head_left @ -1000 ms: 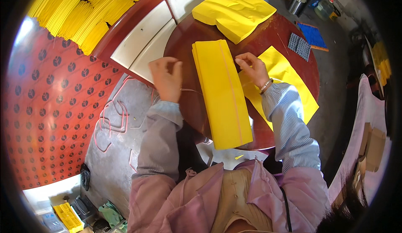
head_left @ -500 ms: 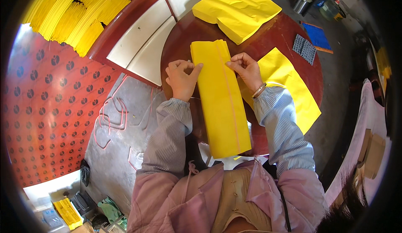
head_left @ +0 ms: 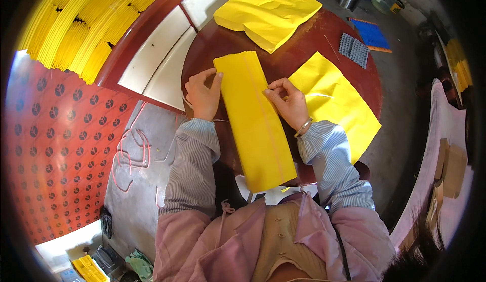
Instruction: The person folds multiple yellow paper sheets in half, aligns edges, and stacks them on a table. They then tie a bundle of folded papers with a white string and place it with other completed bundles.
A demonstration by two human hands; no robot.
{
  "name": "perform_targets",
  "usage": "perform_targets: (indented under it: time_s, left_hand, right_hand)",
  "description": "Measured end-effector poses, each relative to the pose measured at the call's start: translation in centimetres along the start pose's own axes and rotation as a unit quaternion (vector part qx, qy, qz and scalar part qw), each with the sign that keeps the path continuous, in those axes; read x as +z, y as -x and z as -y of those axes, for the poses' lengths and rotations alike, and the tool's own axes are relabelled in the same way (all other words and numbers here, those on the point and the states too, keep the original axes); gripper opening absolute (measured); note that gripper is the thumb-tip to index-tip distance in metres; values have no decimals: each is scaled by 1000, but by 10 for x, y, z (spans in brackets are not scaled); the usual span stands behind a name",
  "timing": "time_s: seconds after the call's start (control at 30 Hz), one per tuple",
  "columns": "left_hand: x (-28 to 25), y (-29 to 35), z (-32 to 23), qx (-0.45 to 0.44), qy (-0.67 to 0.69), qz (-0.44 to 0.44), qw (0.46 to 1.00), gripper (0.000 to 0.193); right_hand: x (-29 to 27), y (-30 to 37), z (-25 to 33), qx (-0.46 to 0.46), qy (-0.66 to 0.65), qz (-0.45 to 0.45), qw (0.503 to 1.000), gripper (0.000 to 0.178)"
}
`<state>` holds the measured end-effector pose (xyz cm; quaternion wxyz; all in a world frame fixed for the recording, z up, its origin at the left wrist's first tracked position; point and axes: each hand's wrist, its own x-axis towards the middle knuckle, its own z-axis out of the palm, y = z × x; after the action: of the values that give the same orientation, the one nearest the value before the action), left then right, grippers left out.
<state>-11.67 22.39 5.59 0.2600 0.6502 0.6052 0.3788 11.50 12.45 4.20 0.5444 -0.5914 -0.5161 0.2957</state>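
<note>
A long folded yellow sheet [head_left: 254, 125], with a thin pinkish line running down its length, slants across the near part of the round table and hangs past the edge toward me. My left hand [head_left: 203, 95] pinches its left edge near the far end, thumb and forefinger together. Opposite, my right hand [head_left: 288, 102] has its fingertips closed on the right edge, a bit nearer to me. Whether the sheet is paper or cloth I cannot tell. Partly behind my right hand lies a flat yellow sheet [head_left: 341, 107].
On the dark red round table [head_left: 207, 36] lie a creased yellow sheet [head_left: 268, 11] at the far side and a grey bumpy tray [head_left: 353, 50] at the right. Stacked folded yellow pieces [head_left: 86, 23] fill the far left, beside white drawers [head_left: 154, 49].
The view has shifted, so the table and sheets appear farther left. My right hand has slid slightly nearer along the folded sheet's right edge; my left hand keeps its place on the left edge.
</note>
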Motion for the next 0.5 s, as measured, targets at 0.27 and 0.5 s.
perform_targets:
  time_s: [0.27, 0.5]
  left_hand:
    - [14, -7, 14, -74, 163, 5, 984, 34]
    - [16, -20, 30, -117, 208, 61, 969, 42]
  right_hand:
    - [7, -42, -14, 78, -77, 44, 993, 23]
    - [10, -52, -19, 145, -121, 89, 978, 19]
